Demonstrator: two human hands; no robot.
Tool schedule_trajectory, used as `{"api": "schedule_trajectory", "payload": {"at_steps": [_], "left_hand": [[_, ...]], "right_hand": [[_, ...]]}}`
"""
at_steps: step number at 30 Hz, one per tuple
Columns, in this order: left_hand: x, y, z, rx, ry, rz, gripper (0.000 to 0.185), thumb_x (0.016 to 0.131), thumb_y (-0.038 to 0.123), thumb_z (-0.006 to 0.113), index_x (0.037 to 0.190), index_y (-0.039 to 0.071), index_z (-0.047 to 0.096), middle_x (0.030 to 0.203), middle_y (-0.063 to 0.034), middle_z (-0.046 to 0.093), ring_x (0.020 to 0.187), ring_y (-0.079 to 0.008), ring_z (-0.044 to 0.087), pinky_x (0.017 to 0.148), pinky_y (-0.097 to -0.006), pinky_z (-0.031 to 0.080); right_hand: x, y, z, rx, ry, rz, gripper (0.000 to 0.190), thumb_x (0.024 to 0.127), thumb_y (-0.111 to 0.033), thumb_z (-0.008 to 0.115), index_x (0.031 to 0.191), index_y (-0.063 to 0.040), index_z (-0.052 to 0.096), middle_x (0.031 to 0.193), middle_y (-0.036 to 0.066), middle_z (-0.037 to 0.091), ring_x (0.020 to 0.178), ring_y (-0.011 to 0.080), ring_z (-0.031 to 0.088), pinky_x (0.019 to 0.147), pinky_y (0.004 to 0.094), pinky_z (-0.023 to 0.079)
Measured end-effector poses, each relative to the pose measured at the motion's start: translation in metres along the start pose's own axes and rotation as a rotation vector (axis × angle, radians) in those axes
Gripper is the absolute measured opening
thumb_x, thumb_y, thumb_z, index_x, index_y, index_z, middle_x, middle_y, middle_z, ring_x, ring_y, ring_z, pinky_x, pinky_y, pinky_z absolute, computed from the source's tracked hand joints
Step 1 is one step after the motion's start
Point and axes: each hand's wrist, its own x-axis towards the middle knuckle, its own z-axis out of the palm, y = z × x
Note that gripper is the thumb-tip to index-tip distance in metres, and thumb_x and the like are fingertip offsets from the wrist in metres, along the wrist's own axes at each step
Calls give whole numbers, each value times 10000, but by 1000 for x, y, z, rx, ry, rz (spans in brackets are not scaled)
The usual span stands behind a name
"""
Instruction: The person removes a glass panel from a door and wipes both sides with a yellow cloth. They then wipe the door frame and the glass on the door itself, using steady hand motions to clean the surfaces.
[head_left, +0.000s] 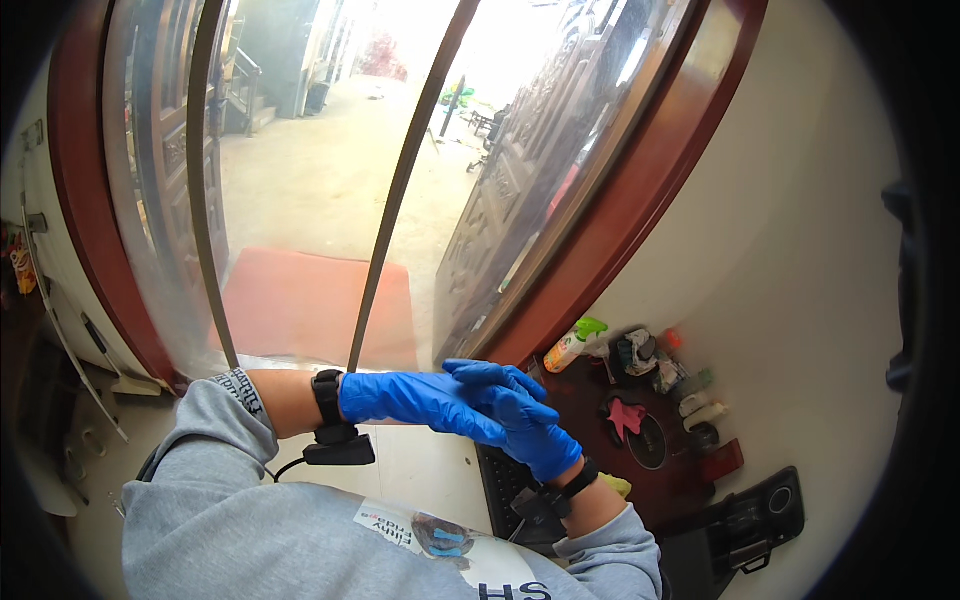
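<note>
Both hands wear blue disposable gloves and meet in front of my chest. My left hand (431, 401) reaches in from the left with its fingers stretched out, touching the other hand. My right hand (536, 435) comes up from the lower right, and the gloved fingers overlap, so parts of both palms are hidden. No object shows between them. Each wrist bears a black strap with a small black device, the left one (339, 450) trailing a cable. Beyond the hands hang clear plastic strips of a door curtain (300, 187).
A dark red table (577, 405) to the right holds a spray bottle (568, 349), a pink cloth (626, 416) and several small bottles. A black crate-like item (510, 480) sits below my right hand. At left, a long-handled dustpan (135, 385) leans by the red door frame (90, 195).
</note>
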Motion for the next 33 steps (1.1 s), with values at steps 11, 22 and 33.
{"api": "schedule_trajectory", "payload": {"at_steps": [11, 22, 33], "left_hand": [[14, -77, -47, 224, 53, -74, 833, 842, 409, 699, 1490, 134, 253, 1419, -92, 417, 1220, -209, 456, 988, -333, 407], [-81, -150, -151, 163, 602, -388, 478, 940, 342, 580, 1322, 62, 521, 1249, -77, 579, 1125, -173, 534, 973, -306, 418], [-56, -161, -160, 124, 831, -532, 503, 960, 403, 502, 1332, 64, 502, 1239, -87, 583, 1113, -198, 552, 955, -325, 433]], "right_hand": [[-10, 80, -11, 94, 211, 271, 747, 881, -578, 520, 1461, -199, 242, 1436, 147, 329, 1295, 294, 405, 929, 411, 486], [-292, 222, -189, -480, 1260, 591, 563, 926, -303, 583, 1402, -87, 372, 1402, 149, 423, 1200, 288, 497, 885, 422, 499], [-399, 231, -274, -915, 1512, 1196, 918, 753, -550, 702, 1462, -134, 292, 1482, 273, 227, 1353, 429, 280, 1092, 504, 286]]}}
